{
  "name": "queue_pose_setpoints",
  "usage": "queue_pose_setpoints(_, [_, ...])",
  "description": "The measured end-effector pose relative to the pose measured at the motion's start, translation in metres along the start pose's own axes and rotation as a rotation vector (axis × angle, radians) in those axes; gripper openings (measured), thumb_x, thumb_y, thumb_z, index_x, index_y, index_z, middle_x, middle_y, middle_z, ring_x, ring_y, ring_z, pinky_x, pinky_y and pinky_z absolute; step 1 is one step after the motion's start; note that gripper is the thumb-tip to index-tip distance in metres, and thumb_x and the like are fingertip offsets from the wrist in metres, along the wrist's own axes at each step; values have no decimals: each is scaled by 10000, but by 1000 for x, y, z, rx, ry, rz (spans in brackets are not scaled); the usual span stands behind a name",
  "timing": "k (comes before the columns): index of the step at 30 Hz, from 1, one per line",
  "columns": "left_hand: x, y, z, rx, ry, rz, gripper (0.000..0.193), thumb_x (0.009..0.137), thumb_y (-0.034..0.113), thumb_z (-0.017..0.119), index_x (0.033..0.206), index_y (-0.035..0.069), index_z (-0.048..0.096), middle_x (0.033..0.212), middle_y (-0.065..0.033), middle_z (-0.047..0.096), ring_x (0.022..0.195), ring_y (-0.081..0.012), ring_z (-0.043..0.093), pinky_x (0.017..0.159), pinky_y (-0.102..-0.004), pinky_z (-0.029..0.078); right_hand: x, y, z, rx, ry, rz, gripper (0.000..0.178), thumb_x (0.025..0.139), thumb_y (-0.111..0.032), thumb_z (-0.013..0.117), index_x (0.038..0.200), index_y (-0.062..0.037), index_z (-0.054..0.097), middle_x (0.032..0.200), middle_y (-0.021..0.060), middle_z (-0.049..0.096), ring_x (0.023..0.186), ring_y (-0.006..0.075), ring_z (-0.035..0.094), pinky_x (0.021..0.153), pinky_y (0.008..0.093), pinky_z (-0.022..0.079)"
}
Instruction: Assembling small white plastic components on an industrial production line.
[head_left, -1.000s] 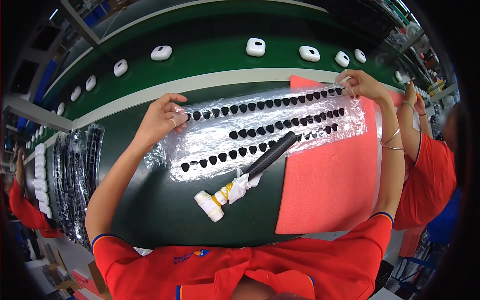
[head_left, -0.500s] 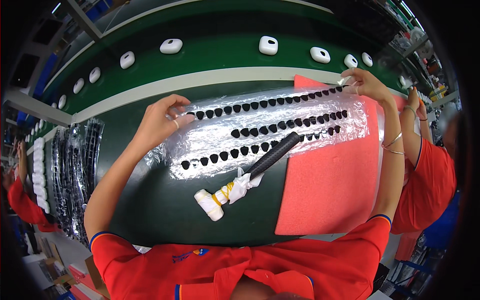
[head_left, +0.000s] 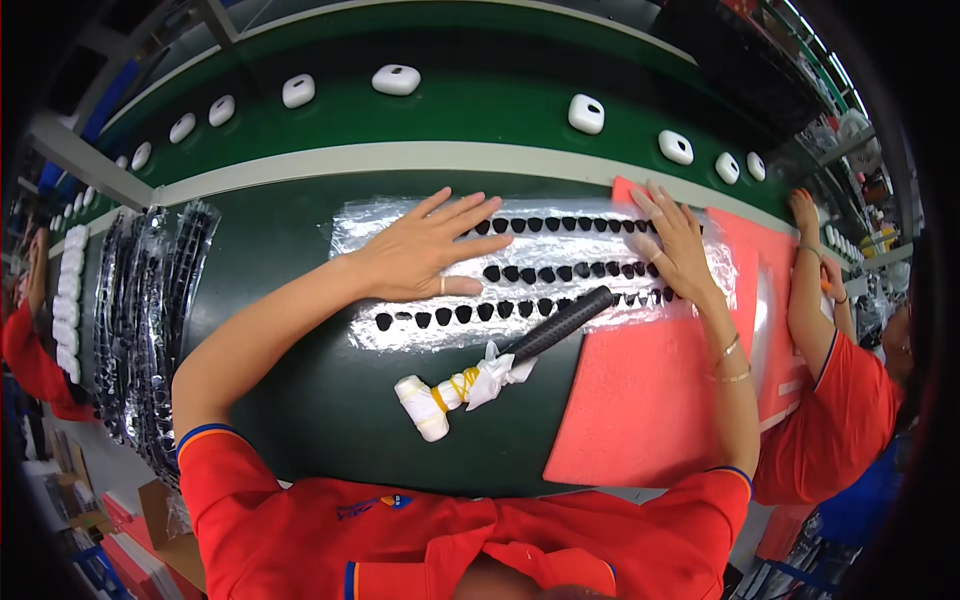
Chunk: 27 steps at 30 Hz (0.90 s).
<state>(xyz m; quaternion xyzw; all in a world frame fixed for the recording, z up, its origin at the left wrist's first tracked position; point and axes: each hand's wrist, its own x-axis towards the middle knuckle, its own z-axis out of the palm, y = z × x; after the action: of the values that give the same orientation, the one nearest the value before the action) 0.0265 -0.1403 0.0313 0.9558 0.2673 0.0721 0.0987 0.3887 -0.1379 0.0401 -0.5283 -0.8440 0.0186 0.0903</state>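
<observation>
Clear plastic strips (head_left: 470, 333) lie across the dark green bench, holding several rows of small black pieces (head_left: 503, 311). My left hand (head_left: 425, 250) rests with its fingers spread over the left part of the strips, covering some of the upper rows. Over the right part, my right hand (head_left: 675, 248) lies flat with fingers apart, hiding the row ends beneath it. A mallet (head_left: 470, 387) sits nearer me, untouched; its head is wrapped in white with a yellow band, and its black handle overlaps the lowest row. Under the strips' right end is a pink foam sheet (head_left: 640, 410).
Beyond the bench's pale rail runs a green conveyor (head_left: 480, 110) with white rounded cases (head_left: 586, 114). Bundles of bagged black strips (head_left: 150, 330) lie at the left, beside a stack of white items (head_left: 69, 305). A co-worker's arm (head_left: 812, 290) is close on the right.
Both hands let go of the upper strip's ends and came down flat, the left moving right, the right moving nearer. The upper strip now lies flatter. The view has shifted slightly.
</observation>
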Motion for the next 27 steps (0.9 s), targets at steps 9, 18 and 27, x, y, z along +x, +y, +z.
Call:
queue_pose_setpoints(9, [31,-107,-21,-176,719,-411,461,753,294,617,1143,73,507,1186,-160,481,1128,-324,434,930,-408,359,26,-77,-47,557,78,-56,452,703,-162,675,1117,-66,520,1262,103,454,1184,254,403,962,359,317])
queue_pose_setpoints(18, [88,-160,-10,85,505,-912,791,608,411,734,1236,80,384,1169,-184,449,1065,-315,468,879,-408,395,34,-211,-6,523,-564,-700,581,646,-323,710,1093,-57,451,967,113,534,919,275,528,768,363,413])
queue_pose_setpoints(27, [36,-103,-37,-1759,885,-460,641,730,42,639,1257,-29,281,1140,-201,442,947,-273,559,890,-304,462,19,-217,5,655,-628,-689,595,644,-242,720,1108,-18,423,885,110,512,786,275,533,696,357,438])
